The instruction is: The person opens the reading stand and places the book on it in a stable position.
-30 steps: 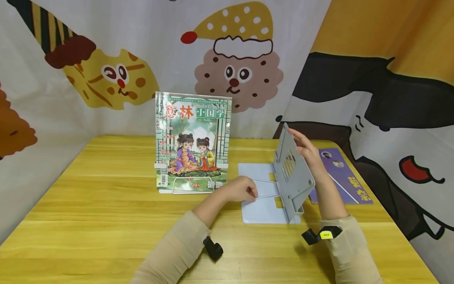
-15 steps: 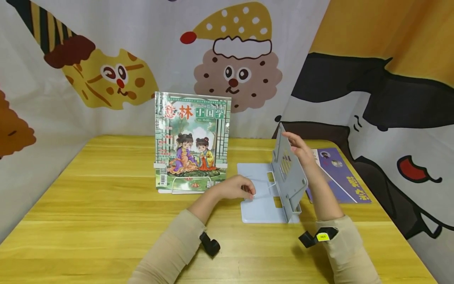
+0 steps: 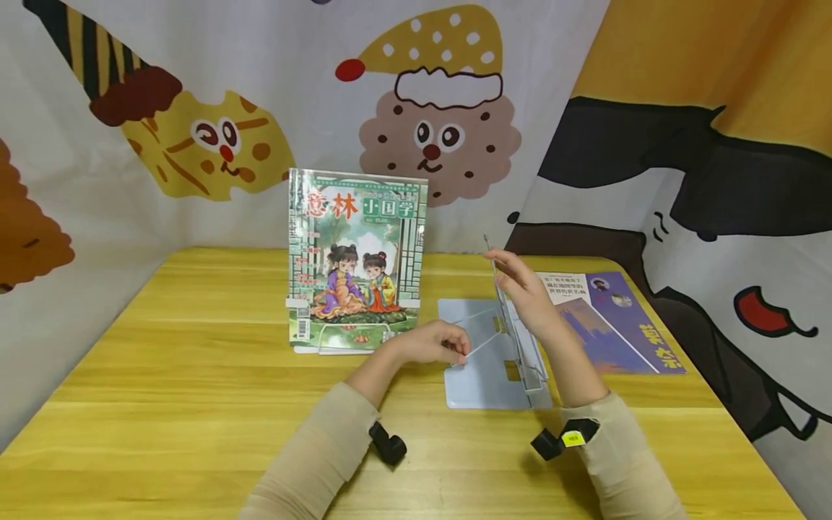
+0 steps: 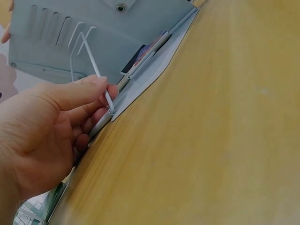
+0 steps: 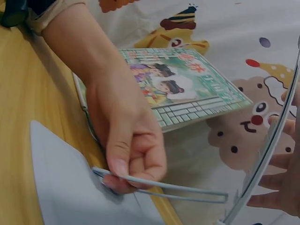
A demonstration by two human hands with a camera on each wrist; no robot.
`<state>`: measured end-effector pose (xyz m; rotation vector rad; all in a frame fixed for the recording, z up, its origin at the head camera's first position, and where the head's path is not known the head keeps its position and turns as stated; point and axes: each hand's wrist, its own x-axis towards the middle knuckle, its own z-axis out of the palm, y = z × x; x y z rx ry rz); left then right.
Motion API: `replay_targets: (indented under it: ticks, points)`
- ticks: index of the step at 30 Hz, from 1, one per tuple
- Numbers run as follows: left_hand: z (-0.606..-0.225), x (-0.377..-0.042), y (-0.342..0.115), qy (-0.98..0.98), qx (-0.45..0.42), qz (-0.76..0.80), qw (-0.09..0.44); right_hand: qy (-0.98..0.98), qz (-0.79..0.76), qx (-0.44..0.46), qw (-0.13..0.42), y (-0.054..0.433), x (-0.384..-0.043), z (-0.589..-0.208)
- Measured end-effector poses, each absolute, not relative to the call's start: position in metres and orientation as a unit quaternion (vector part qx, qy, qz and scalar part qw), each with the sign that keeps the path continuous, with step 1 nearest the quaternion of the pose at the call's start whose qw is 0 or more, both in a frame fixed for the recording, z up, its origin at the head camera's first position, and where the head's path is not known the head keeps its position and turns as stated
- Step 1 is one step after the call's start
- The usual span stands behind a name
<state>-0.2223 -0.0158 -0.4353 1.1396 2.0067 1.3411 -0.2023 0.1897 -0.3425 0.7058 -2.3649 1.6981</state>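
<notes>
A light grey metal book stand stands on the table, its flat base lying down and its slotted back plate raised, seen nearly edge-on in the head view. My left hand pinches the stand's bent wire leg between thumb and fingers, low over the base's left edge. From there the wire slants up toward the back plate. On the plate's other side, my right hand lays extended fingers against it near the upper edge.
A green magazine stands upright on a second stand, left of the left hand. Behind the right forearm lies a purple book, flat near the right table edge. A cartoon curtain hangs behind the wooden table.
The back plate has swung left over the base, with the right hand moving left along with it. More of the purple book shows. My left hand has stayed nearly in place.
</notes>
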Motion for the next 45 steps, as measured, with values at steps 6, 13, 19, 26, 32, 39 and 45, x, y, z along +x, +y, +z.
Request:
replay_targets:
  ticks: [6, 13, 19, 26, 32, 39, 45]
  points:
    - [-0.433, -0.222, -0.014, 0.735, 0.421, 0.479, 0.229, -0.817, 0.525, 0.229, 0.075, 0.178, -0.199, -0.344]
    - [-0.428, -0.218, -0.015, 0.743, 0.413, 0.477, 0.223, -0.826, 0.511, 0.227, 0.079, 0.174, -0.197, -0.344]
    - [-0.422, -0.216, -0.013, 0.780, 0.388, 0.450, 0.196, -0.807, 0.539, 0.232, 0.064, 0.186, -0.207, -0.357]
    - [-0.390, -0.195, 0.007, 0.800, 0.303, 0.516, -0.043, -0.770, 0.600, 0.214, 0.043, 0.200, -0.233, -0.372]
    - [-0.377, -0.161, 0.023, 0.752, 0.295, 0.575, -0.128, -0.764, 0.597, 0.240, 0.050, 0.198, -0.246, -0.368]
    - [-0.377, -0.136, 0.031, 0.746, 0.302, 0.577, -0.138, -0.767, 0.583, 0.269, 0.017, 0.184, -0.258, -0.355]
    - [-0.379, -0.126, 0.035, 0.761, 0.319, 0.539, -0.172, -0.765, 0.585, 0.269, 0.016, 0.178, -0.262, -0.347]
